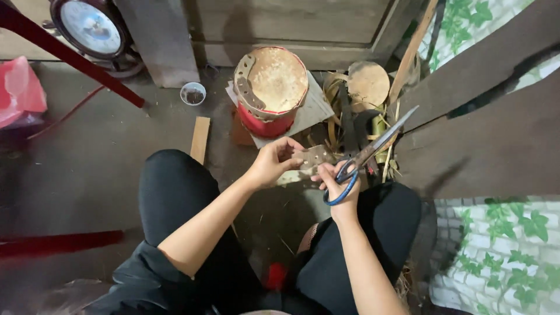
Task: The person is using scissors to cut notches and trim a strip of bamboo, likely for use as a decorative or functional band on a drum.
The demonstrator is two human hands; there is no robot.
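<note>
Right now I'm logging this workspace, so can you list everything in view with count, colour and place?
Perforated tan strip: one, held between both hands.
Blue-handled metal scissors: one, in the right hand.
Red cylindrical tin with rusty top: one, ahead on a grey board.
Small white cup: one, on the floor left of the tin.
Round tan disc: one, right of the tin.
Short wooden plank: one, pale, on the floor.
Round dial scale: one, top left.
Pink plastic bag: one, far left.
Left hand: grips the strip.
Right hand: fingers in the scissor loops.
</note>
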